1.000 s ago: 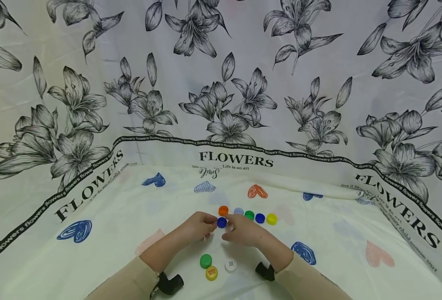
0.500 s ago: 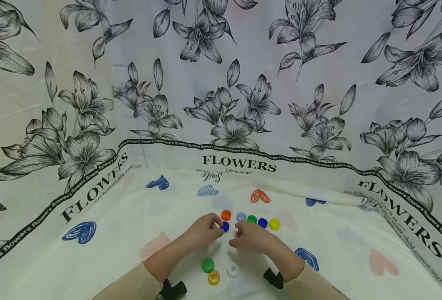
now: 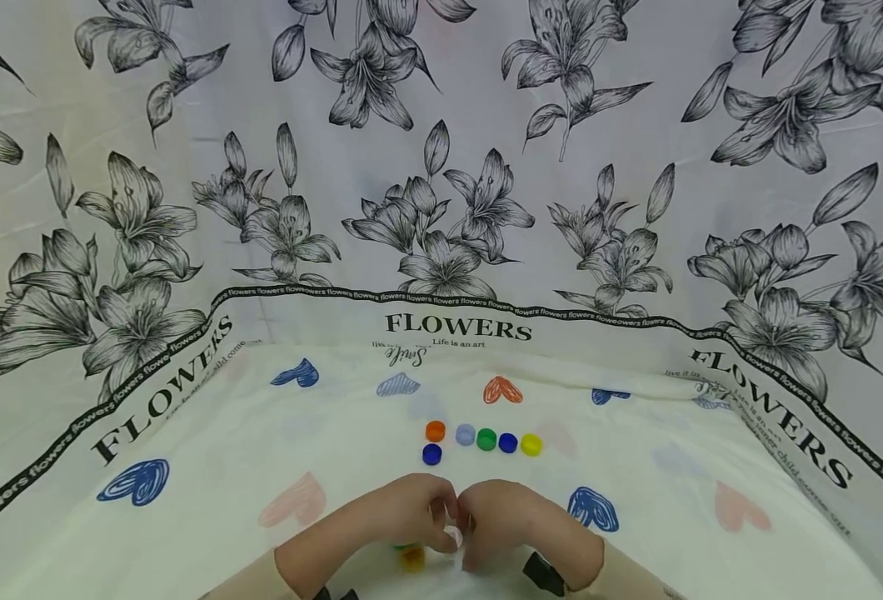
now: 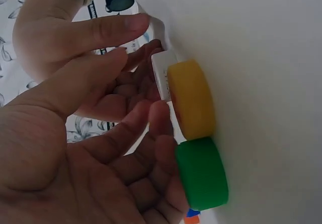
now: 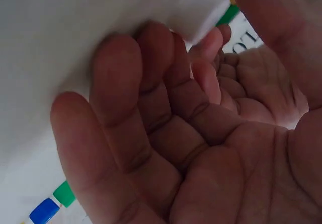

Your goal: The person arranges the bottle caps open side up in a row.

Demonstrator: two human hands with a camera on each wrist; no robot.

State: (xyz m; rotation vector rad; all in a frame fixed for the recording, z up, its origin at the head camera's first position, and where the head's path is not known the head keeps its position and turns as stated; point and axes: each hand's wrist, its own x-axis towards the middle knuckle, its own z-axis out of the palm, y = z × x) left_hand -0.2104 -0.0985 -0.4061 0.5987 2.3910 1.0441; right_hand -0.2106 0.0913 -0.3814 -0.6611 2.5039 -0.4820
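Observation:
A white bottle cap (image 4: 163, 73) stands on the cloth between my two hands, partly covered by fingers in the head view. My left hand (image 3: 411, 510) reaches in from one side, its fingertips close to the white cap and its thumb apart from them. From the other side comes my right hand (image 3: 500, 515), fingers bent loosely beside the same cap (image 5: 201, 15); whether they touch it I cannot tell. Just by the left hand are a yellow cap (image 4: 192, 99) and a green cap (image 4: 202, 174), mostly hidden under that hand in the head view.
Farther back, a blue cap (image 3: 431, 454) lies in front of an orange cap (image 3: 435, 431). To their right runs a row of light blue (image 3: 466, 434), green (image 3: 486, 439), blue (image 3: 508, 442) and yellow (image 3: 531, 444) caps. A flower-printed curtain (image 3: 441, 208) rises behind.
Both hands have left the blue cap in front of the orange one and come back toward the body, to the white cap. The back caps keep their layout.

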